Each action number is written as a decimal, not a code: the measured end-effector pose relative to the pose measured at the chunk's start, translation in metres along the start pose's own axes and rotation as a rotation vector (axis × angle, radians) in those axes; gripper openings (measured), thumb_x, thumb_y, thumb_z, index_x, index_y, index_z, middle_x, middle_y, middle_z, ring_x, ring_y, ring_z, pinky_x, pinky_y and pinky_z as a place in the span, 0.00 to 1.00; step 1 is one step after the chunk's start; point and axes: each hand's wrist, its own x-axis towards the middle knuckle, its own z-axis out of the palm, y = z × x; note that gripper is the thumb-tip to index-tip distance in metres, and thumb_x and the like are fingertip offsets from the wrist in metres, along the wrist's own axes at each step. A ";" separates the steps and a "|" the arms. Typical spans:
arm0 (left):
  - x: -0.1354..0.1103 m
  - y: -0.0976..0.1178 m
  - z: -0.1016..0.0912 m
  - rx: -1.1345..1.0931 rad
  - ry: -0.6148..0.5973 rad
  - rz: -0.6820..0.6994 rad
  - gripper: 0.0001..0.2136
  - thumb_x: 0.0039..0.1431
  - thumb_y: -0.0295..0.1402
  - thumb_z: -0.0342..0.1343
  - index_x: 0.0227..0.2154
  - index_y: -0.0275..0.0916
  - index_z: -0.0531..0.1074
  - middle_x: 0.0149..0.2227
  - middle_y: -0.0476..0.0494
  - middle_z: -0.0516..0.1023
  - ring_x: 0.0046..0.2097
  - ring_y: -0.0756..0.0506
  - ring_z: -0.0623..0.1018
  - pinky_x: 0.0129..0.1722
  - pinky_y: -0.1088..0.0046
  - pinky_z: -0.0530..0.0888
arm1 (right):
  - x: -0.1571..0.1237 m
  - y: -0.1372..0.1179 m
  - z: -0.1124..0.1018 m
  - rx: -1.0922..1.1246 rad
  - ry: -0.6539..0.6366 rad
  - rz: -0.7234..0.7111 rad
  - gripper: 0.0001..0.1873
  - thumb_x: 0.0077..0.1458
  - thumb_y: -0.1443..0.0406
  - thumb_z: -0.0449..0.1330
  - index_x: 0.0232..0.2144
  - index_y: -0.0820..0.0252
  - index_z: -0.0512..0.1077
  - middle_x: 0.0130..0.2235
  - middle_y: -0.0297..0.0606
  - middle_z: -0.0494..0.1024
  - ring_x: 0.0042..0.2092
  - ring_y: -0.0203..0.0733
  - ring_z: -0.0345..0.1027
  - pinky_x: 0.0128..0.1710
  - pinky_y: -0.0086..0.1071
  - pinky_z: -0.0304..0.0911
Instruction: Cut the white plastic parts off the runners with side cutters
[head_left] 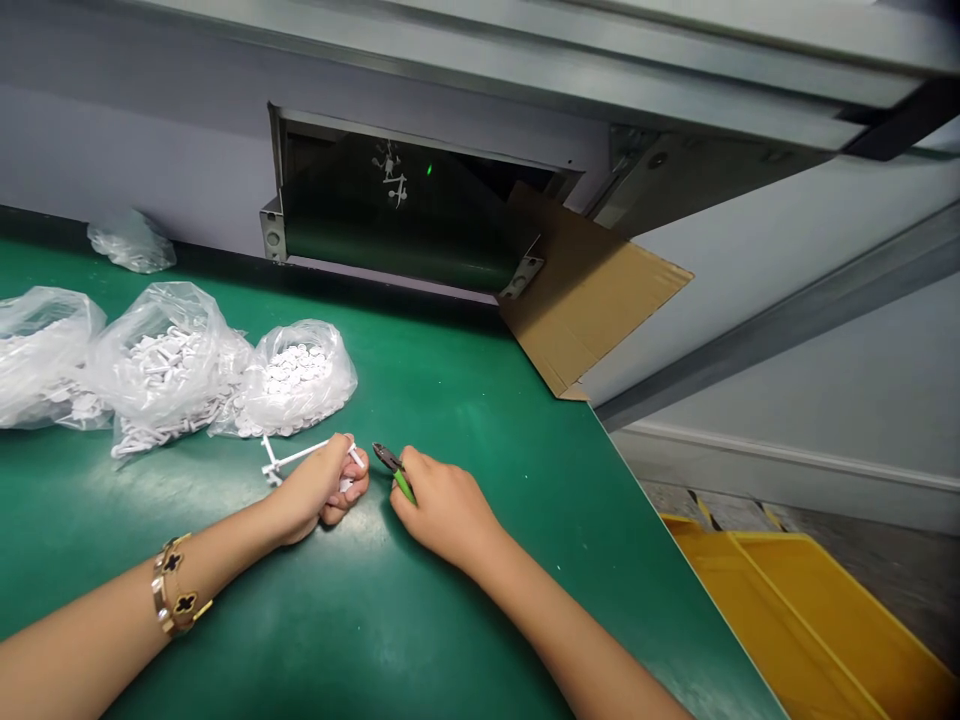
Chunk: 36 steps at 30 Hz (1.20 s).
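My left hand (pixel 321 490) rests on the green table (pixel 420 620) with its fingers closed round a white plastic sprue (pixel 289 459) whose thin bars stick out to the left. Just to its right, my right hand (pixel 442 505) grips small cutting pliers with green handles (pixel 395 470). The dark jaws point left toward the sprue's end and sit a short gap from it. A gold bracelet with black clover shapes (pixel 174 588) circles my left wrist.
Three clear plastic bags of white plastic parts (pixel 296 378) (pixel 169 365) (pixel 41 355) lie at the left, a smaller bag (pixel 131 240) further back. A dark machine chute (pixel 397 215) opens behind, beside a cardboard sheet (pixel 585 290). Yellow bins (pixel 810 620) stand below the table's right edge.
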 end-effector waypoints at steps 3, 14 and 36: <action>0.002 -0.001 -0.002 0.006 -0.034 -0.006 0.15 0.57 0.41 0.35 0.19 0.40 0.51 0.15 0.55 0.55 0.16 0.56 0.45 0.14 0.82 0.41 | -0.001 0.005 0.005 0.066 0.097 0.005 0.01 0.51 0.67 0.49 0.28 0.58 0.59 0.27 0.35 0.70 0.26 0.38 0.63 0.23 0.29 0.45; -0.022 0.018 -0.002 0.769 0.320 0.593 0.19 0.59 0.45 0.34 0.20 0.39 0.58 0.20 0.50 0.62 0.25 0.49 0.64 0.26 0.73 0.61 | -0.012 0.000 0.013 0.570 0.420 -0.320 0.05 0.58 0.65 0.45 0.31 0.57 0.59 0.29 0.34 0.66 0.31 0.36 0.62 0.32 0.29 0.59; -0.059 0.103 -0.083 0.396 0.520 0.484 0.21 0.51 0.23 0.44 0.50 0.31 0.63 0.35 0.38 0.71 0.21 0.56 0.59 0.19 0.80 0.60 | -0.003 0.003 0.011 0.278 0.154 -0.430 0.05 0.49 0.70 0.50 0.31 0.58 0.63 0.32 0.35 0.69 0.34 0.38 0.62 0.33 0.28 0.55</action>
